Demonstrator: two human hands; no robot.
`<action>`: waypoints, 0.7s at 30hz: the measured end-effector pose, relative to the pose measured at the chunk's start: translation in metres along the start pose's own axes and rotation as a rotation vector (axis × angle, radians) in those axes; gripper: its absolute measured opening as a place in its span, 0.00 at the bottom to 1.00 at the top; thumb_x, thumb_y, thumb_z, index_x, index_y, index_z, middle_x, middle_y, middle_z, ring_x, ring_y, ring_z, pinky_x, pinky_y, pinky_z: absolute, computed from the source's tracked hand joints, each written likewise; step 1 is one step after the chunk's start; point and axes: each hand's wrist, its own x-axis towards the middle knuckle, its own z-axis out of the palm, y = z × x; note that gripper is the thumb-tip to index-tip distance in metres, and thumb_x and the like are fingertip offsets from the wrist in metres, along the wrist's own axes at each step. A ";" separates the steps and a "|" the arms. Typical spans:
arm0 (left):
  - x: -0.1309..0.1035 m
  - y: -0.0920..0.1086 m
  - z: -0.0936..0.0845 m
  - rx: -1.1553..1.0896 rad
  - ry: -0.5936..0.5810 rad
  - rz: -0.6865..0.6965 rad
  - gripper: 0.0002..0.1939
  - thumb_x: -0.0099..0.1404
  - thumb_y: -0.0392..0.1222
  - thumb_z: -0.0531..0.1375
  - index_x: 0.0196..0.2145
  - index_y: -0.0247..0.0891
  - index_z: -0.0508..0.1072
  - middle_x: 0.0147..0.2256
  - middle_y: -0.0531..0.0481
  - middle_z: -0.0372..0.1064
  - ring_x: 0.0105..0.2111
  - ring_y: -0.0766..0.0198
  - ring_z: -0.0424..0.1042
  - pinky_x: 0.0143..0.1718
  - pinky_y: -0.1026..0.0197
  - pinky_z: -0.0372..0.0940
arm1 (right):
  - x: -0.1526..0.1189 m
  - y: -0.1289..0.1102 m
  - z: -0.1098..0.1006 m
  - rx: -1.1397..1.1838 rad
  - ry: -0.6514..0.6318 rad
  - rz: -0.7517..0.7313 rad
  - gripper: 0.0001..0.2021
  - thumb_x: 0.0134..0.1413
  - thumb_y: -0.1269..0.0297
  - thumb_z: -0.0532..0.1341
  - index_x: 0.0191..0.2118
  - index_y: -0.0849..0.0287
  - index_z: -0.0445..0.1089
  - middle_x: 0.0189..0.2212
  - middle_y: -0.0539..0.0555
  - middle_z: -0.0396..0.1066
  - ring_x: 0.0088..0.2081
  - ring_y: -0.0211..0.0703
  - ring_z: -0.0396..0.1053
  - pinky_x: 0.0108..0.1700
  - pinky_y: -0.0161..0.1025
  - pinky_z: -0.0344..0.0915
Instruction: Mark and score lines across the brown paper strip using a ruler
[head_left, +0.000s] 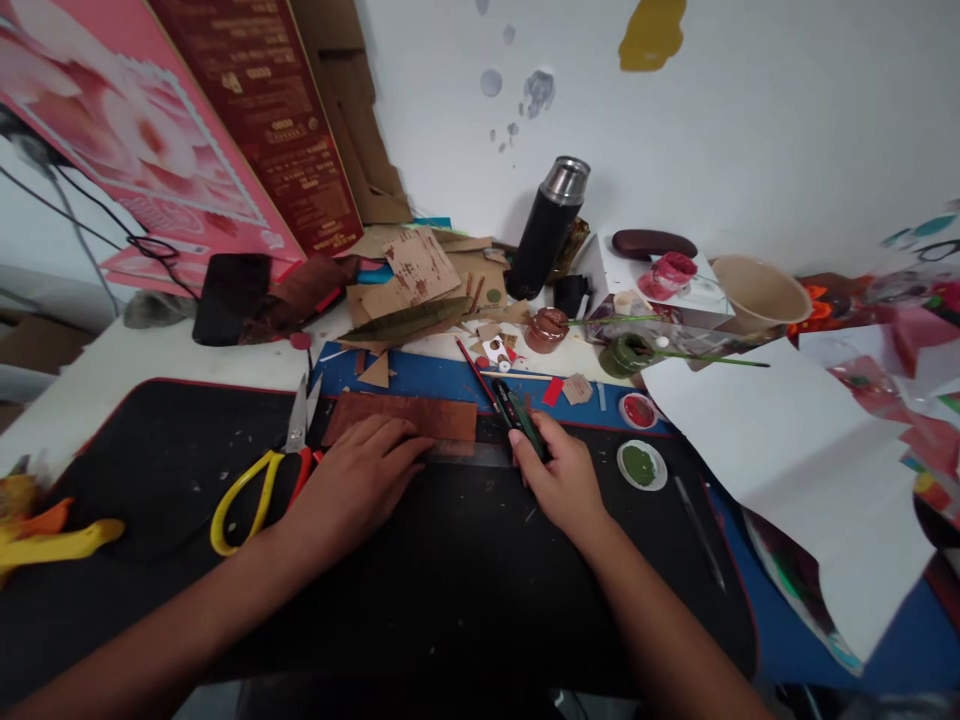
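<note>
My left hand [365, 478] lies with its fingers spread over a reddish-brown strip [452, 420] and the left end of a clear ruler [472, 455], pressing on them. Both rest on the black mat [450, 600]. In my right hand [562, 475] is a dark green and black utility knife [517, 410], gripped near the ruler's right end; its handle points up and left. Whether a blade is out cannot be seen. Scissors [297, 425] with yellow and red handles lie just left of my left hand, partly under the wrist.
Paint jars [547, 330] and lids of red and green paint [641, 465] stand to the right. Behind are cardboard scraps [420, 265], a black thermos [547, 228] and a phone [231, 298]. A pen [700, 532] and white paper [795, 450] lie at right, a yellow tool [60, 540] at far left.
</note>
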 end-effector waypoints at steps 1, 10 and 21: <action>0.000 0.000 -0.001 0.005 0.010 0.008 0.13 0.76 0.40 0.56 0.50 0.36 0.78 0.46 0.42 0.75 0.46 0.52 0.72 0.49 0.48 0.70 | 0.000 0.000 0.000 0.001 -0.004 0.002 0.17 0.70 0.52 0.57 0.54 0.57 0.73 0.28 0.51 0.76 0.24 0.42 0.73 0.25 0.34 0.67; -0.013 0.014 -0.005 0.013 -0.038 0.058 0.14 0.77 0.42 0.55 0.52 0.40 0.78 0.47 0.42 0.76 0.46 0.51 0.72 0.47 0.48 0.69 | 0.001 -0.003 -0.004 -0.045 -0.043 -0.003 0.17 0.70 0.52 0.57 0.52 0.56 0.74 0.30 0.52 0.77 0.22 0.41 0.71 0.27 0.36 0.68; -0.020 0.015 0.009 0.013 0.012 0.074 0.15 0.76 0.38 0.55 0.55 0.37 0.77 0.53 0.40 0.77 0.53 0.49 0.74 0.54 0.45 0.70 | 0.016 -0.040 -0.028 -0.498 -0.512 -0.305 0.16 0.72 0.61 0.56 0.56 0.59 0.74 0.50 0.60 0.81 0.47 0.50 0.80 0.49 0.47 0.72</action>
